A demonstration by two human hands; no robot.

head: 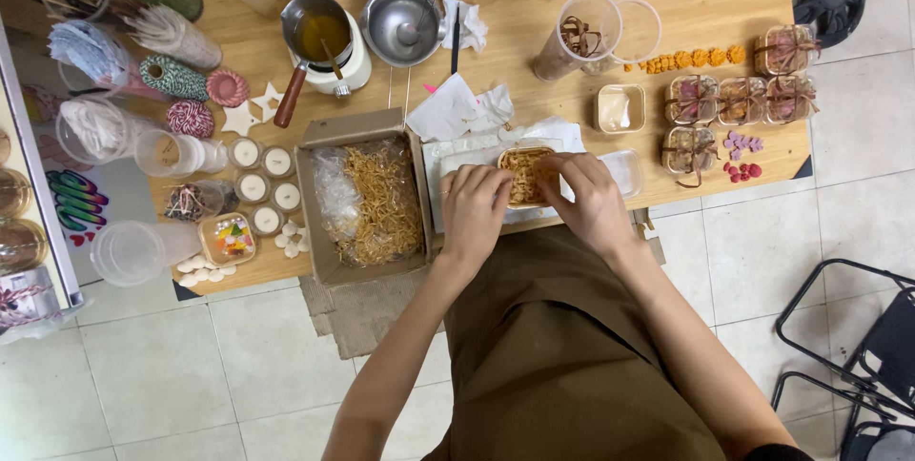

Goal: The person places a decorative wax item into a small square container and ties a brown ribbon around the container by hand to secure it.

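Light wooden surface [534, 61] fills the upper frame, crowded with craft supplies. Left of centre: open brown cardboard box of tan shredded-paper filler [367, 199]. Centre: small clear square plastic box [525, 176] part-filled with that filler, on white paper. Left hand [474, 208] and right hand [593, 199] flank it, fingers curled narrow on its edges and filler. Step looks like packing the filler bed. Next likely needs pressing it level, gently, box kept steady.

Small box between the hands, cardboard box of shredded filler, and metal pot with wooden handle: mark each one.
small box [523, 173], head view, on its straw-like filling.
cardboard box [360, 127], head view, on its far flap.
metal pot [321, 32], head view, on the liquid inside.
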